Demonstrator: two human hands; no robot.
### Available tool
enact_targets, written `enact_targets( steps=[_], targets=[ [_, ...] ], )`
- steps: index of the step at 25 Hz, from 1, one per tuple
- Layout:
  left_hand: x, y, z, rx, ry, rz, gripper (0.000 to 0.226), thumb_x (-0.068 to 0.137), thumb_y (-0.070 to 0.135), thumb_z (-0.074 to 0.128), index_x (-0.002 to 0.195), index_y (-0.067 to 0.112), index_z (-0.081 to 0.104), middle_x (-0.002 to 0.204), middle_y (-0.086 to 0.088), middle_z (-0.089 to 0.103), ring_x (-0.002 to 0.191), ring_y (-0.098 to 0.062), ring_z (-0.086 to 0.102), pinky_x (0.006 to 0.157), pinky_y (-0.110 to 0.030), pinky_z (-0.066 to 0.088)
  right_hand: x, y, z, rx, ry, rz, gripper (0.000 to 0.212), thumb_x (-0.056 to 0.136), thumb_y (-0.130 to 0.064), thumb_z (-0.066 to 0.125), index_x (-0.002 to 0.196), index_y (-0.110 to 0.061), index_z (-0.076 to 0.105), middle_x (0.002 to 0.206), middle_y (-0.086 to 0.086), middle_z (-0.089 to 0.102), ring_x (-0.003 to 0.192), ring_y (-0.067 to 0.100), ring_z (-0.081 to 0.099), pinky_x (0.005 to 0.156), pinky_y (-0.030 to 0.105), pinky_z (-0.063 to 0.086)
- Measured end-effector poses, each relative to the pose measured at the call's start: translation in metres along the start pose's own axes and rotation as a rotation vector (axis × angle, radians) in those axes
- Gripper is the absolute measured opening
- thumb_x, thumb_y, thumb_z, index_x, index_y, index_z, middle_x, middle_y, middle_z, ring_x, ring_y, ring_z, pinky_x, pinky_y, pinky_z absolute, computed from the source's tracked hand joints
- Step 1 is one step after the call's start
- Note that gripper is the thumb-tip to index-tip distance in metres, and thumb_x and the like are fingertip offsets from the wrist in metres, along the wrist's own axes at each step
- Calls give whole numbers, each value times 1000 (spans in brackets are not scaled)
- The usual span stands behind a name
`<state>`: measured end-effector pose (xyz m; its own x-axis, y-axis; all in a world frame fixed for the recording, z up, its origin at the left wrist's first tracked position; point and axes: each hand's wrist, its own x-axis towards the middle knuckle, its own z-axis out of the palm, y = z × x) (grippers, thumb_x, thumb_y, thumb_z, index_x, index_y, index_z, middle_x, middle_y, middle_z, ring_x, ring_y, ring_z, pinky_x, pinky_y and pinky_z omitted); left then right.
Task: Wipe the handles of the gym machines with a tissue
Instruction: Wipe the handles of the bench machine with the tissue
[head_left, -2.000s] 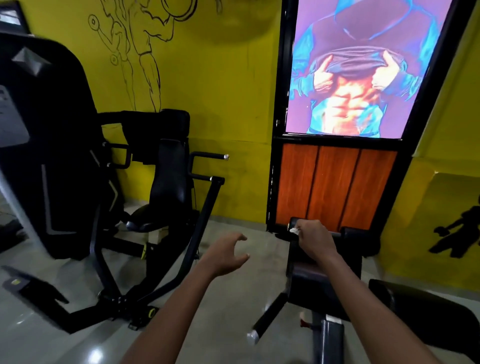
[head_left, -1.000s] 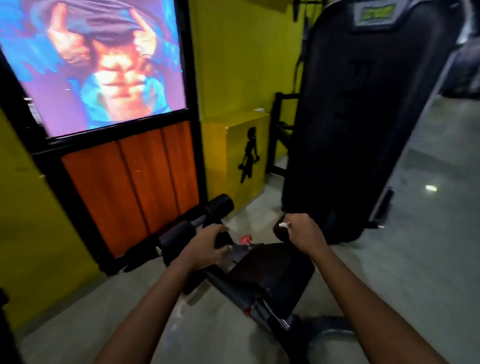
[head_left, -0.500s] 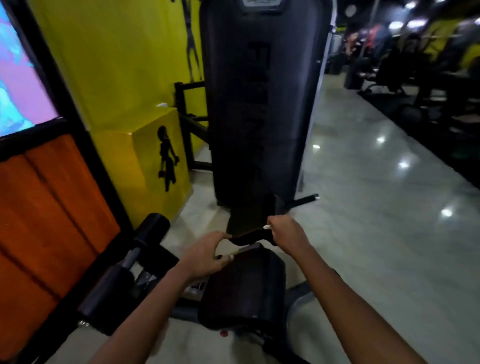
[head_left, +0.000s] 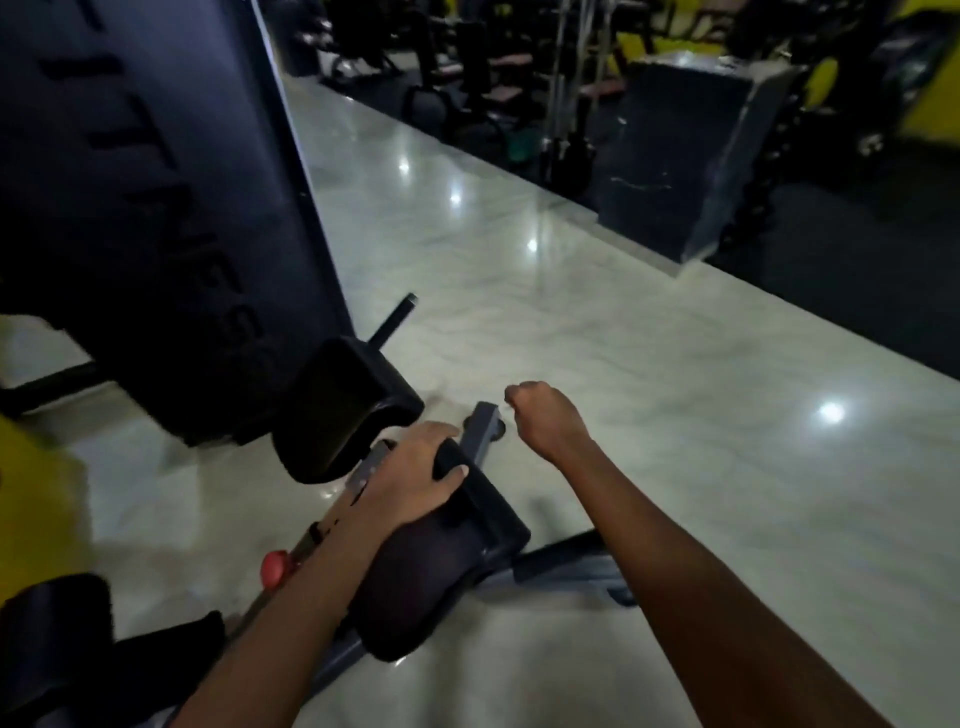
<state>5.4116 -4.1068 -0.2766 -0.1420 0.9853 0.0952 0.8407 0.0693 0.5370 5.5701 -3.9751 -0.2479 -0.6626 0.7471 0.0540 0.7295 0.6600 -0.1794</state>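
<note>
We cannot see the tissue; it may be balled inside our right hand, a closed fist at 3 o'clock of the black pad. Our left hand grips that pad's top. Risk: wiping with bare knuckles if the tissue slipped.

Ceiling lights glinted off a pale, polished marble-look floor that ran between a tall black machine shroud at left and dim rows of exercise equipment on dark matting beyond.
</note>
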Motion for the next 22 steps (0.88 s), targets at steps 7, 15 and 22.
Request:
enact_targets(
  steps=[7,15,22],
  targets=[
    [-21,-10,58,21,-149,116,52,88,38,59,135,18,46,140,3,45,133,-14,37,111,-31,33,-87,23,60,5,63,213,35,87,2,44,116,-9,59,110,12,59,101,31,58,79,34,47],
    [-35,-44,100,323,-76,312,67,91,57,25,137,14,48,144,-1,46,140,-18,30,119,-39,11,-160,-11,170,43,138,10,9,71,-7,63,79,-9,68,77,7,64,67,21,65,47,23,51],
    [-42,-45,129,269,99,324,50,93,46,32,130,20,54,137,-2,51,138,-22,33,116,-52,12,-153,0,210,43,217,-170,22,90,-9,47,91,-2,67,84,10,64,72,23,60,61,31,52]
  ],
)
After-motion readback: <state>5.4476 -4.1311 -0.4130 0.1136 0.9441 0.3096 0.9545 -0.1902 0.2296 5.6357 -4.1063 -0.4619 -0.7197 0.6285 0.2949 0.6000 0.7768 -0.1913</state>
